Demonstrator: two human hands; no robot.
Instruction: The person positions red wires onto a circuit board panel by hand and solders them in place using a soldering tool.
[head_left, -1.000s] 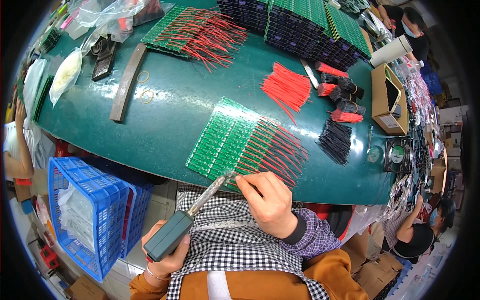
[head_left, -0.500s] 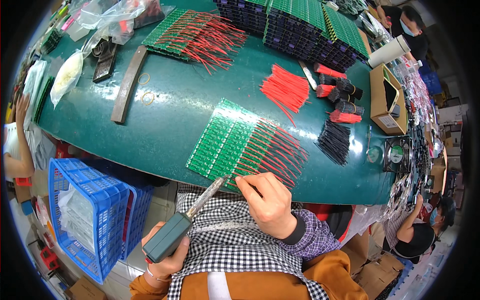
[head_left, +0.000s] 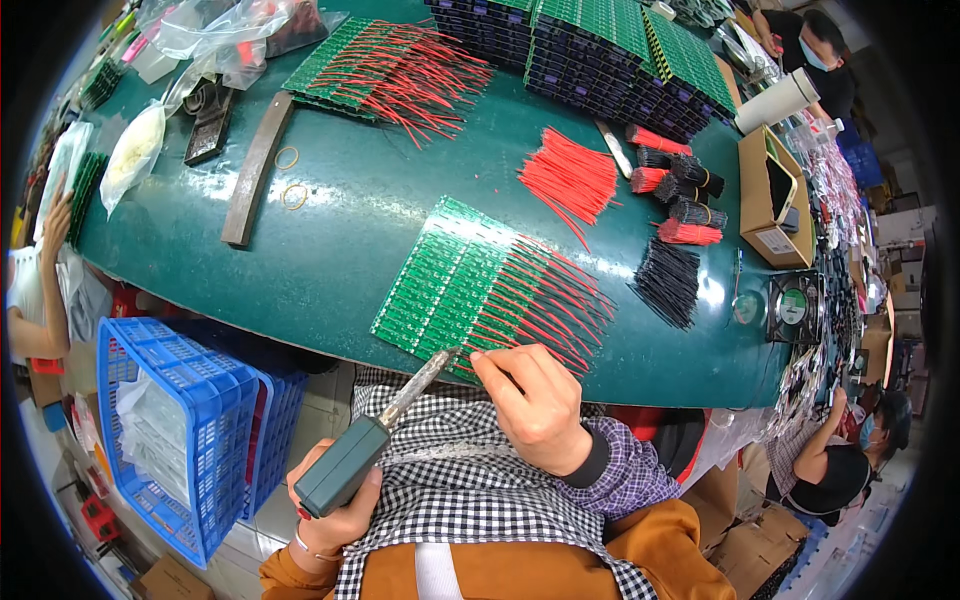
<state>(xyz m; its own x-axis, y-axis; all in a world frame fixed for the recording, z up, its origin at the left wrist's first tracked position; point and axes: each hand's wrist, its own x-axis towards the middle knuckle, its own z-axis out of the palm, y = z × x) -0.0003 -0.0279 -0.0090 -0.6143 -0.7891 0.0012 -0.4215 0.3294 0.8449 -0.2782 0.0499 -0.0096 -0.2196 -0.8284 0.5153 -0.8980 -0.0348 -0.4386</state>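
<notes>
My left hand (head_left: 343, 522) is wrapped round the dark green handle of a soldering iron (head_left: 343, 466). The iron's tip rests at the near edge of a green circuit board panel (head_left: 435, 285), close to my right fingertips. My right hand (head_left: 545, 412) is closed in a pinch on the end of a red wire (head_left: 477, 357) at that same edge; the fingers partly hide it. A row of red wires (head_left: 550, 300) runs off the panel's right side. Beyond lie a pile of loose red wires (head_left: 568, 175) and a pile of black wires (head_left: 667, 283).
Stacked circuit boards (head_left: 620, 70) stand at the back, with a wired batch (head_left: 390, 75) to their left. A metal bar (head_left: 257, 170) lies left. Wire bundles (head_left: 690, 190), a cardboard box (head_left: 775, 200) and a small fan (head_left: 795, 307) are right. Blue crates (head_left: 215, 430) stand below the table's left edge.
The soldering iron has shifted very slightly, its tip staying by my right fingertips. At the far left, another person's hand and arm have moved.
</notes>
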